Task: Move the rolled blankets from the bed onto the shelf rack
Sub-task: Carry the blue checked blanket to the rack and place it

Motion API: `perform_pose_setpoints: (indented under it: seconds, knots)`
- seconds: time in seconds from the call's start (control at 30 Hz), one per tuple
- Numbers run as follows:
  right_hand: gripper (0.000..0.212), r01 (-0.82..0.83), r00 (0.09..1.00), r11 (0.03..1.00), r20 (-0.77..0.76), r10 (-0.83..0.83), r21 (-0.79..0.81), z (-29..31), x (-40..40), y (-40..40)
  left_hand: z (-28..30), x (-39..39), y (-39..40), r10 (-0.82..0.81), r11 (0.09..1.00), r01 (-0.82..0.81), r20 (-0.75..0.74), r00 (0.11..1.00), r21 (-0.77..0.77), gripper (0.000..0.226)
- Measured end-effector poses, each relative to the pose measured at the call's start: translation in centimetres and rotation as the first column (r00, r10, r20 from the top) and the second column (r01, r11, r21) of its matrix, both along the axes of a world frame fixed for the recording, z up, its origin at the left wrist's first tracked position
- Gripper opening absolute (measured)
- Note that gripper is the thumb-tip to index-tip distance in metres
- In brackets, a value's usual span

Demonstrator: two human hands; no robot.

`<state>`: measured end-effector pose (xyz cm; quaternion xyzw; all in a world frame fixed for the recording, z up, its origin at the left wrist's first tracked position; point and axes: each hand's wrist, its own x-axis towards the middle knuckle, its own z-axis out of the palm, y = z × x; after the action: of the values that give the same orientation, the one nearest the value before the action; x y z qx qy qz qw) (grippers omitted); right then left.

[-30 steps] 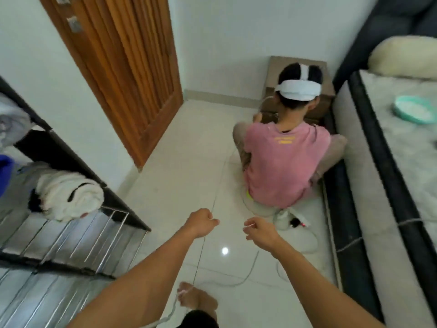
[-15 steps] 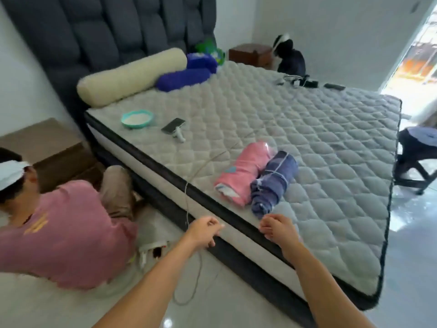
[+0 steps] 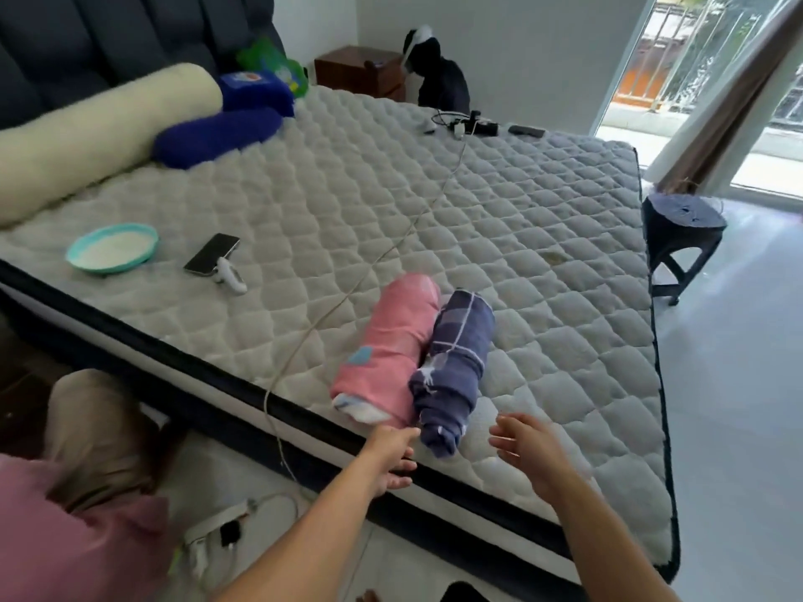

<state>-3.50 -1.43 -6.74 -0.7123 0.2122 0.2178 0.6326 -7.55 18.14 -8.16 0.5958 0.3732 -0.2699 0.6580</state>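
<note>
No readable text, labels or numbers anywhere, the print on the blue pillow [image 3: 254,91] too blurred

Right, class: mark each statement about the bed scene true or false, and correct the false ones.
1. Two rolled blankets lie side by side on the bed. True: the pink roll and the navy roll.
2. The right hand grips the navy roll. False: it is open, just short of it.
3. A phone lies beside a teal bowl. True.
4. The left hand holds the phone. False: it is near the end of the pink roll, holding nothing.
5. The pink roll is on the floor. False: it is on the bed.
</note>
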Motion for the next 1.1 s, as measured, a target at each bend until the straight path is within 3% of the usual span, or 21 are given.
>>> perform_pose_setpoints:
  seconds: [0.13, 0.3, 0.4, 0.67, 0.77, 0.9, 1.1]
  knots:
    - [0.009, 0.017, 0.995, 0.999, -0.096, -0.014, 0.027, -2.2, 1.7, 0.2, -1.7, 2.4, -0.1, 0.046, 0.998, -0.048, -0.064, 0.997, -0.040, 0.041]
    - [0.009, 0.020, 0.990, 0.999, -0.138, -0.023, -0.026, -4.4, 8.1, 0.5, -2.7, 6.9, 0.0, 0.006, 0.993, -0.026, -0.167, 0.986, -0.115, 0.050]
    - [0.020, 0.003, 0.988, 0.998, -0.152, -0.013, -0.063, -5.5, 12.8, 0.9, -3.2, 10.2, -0.5, -0.060, 0.988, 0.023, -0.244, 0.968, -0.150, 0.055]
    - [0.068, -0.129, 0.990, 0.981, -0.081, 0.118, -0.145, -7.8, 25.2, 1.0, -6.4, 17.1, -1.7, 0.018, 0.981, -0.108, -0.473, 0.881, -0.163, 0.080]
    - [0.081, -0.209, 0.978, 0.957, -0.063, 0.200, -0.203, -7.9, 28.3, 1.2, -6.9, 17.7, -1.7, 0.040, 0.977, -0.141, -0.515, 0.856, -0.158, 0.080]
    - [0.057, -0.323, 0.946, 0.917, -0.106, 0.306, -0.235, -8.3, 29.2, 1.3, -6.9, 17.8, -1.7, 0.090, 0.975, -0.182, -0.514, 0.853, -0.131, 0.072]
    - [0.035, -0.229, 0.973, 0.954, -0.079, 0.218, -0.194, -7.5, 28.1, 1.9, -6.3, 16.8, -2.0, 0.121, 0.981, -0.176, -0.451, 0.884, -0.082, 0.082]
